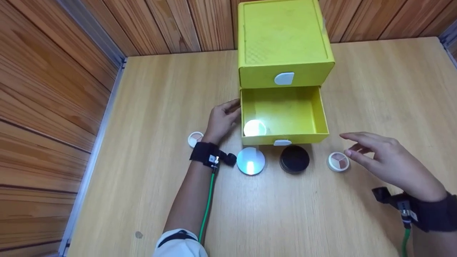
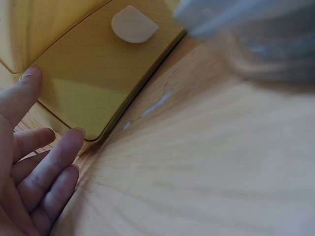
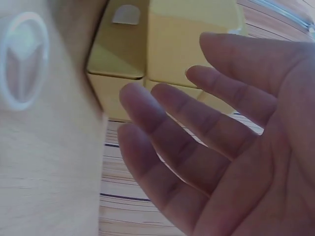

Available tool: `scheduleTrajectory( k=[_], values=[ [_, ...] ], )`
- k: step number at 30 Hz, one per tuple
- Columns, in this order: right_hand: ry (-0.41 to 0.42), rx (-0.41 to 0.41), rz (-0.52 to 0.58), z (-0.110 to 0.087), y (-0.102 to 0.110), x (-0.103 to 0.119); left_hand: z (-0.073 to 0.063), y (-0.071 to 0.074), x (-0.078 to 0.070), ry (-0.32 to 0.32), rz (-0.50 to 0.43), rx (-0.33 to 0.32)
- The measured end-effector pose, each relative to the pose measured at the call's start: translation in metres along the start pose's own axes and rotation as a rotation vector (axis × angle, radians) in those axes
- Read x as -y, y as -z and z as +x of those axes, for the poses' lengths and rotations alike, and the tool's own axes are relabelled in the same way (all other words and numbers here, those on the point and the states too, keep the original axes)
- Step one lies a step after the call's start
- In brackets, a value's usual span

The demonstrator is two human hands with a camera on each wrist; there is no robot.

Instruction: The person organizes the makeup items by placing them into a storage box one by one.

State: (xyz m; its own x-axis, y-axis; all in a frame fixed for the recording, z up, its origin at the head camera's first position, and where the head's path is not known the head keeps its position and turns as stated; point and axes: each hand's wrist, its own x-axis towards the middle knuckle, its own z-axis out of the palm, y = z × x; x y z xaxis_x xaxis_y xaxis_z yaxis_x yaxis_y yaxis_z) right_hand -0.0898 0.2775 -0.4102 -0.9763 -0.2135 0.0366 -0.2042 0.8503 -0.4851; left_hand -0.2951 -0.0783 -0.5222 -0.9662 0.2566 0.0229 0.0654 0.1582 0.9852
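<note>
A yellow-green two-drawer box (image 1: 285, 32) stands at the back, its lower drawer (image 1: 285, 139) pulled out. Beside the drawer's left wall is my left hand (image 1: 222, 119); in the left wrist view its fingertips (image 2: 74, 140) are right at the box's corner, fingers loosely bent. My right hand (image 1: 387, 159) hovers to the right of the drawer with relaxed fingers and holds nothing. Near its thumb lies a small round three-colour makeup palette (image 1: 338, 161). Inside the drawer, at the front left, shows a bright, shiny round disc (image 1: 255, 127).
In front of the drawer lie a shiny silver round case (image 1: 251, 161) and a black round case (image 1: 294, 159). Another three-colour palette (image 1: 195, 139) is partly hidden by the left wrist. Wood-panelled walls (image 1: 43, 107) border the table (image 1: 153, 185) at the left and back.
</note>
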Motion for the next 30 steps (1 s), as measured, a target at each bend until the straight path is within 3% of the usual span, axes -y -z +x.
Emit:
scheduleTrajectory(
  k=[11,17,23,30],
  values=[
    [-0.094,0.168,0.007,-0.011,-0.012,-0.029,0.003,-0.025,-0.006,-0.02,0.022,0.036],
    [-0.061,0.165,-0.059,-0.018,-0.022,-0.033,-0.001,-0.032,-0.008,-0.003,0.024,0.068],
    [-0.125,0.208,-0.093,-0.022,-0.025,-0.026,0.0,-0.036,-0.009,-0.002,0.008,0.08],
    [-0.094,0.177,-0.145,-0.02,-0.027,-0.02,-0.006,-0.029,-0.003,0.024,-0.018,0.083]
  ],
)
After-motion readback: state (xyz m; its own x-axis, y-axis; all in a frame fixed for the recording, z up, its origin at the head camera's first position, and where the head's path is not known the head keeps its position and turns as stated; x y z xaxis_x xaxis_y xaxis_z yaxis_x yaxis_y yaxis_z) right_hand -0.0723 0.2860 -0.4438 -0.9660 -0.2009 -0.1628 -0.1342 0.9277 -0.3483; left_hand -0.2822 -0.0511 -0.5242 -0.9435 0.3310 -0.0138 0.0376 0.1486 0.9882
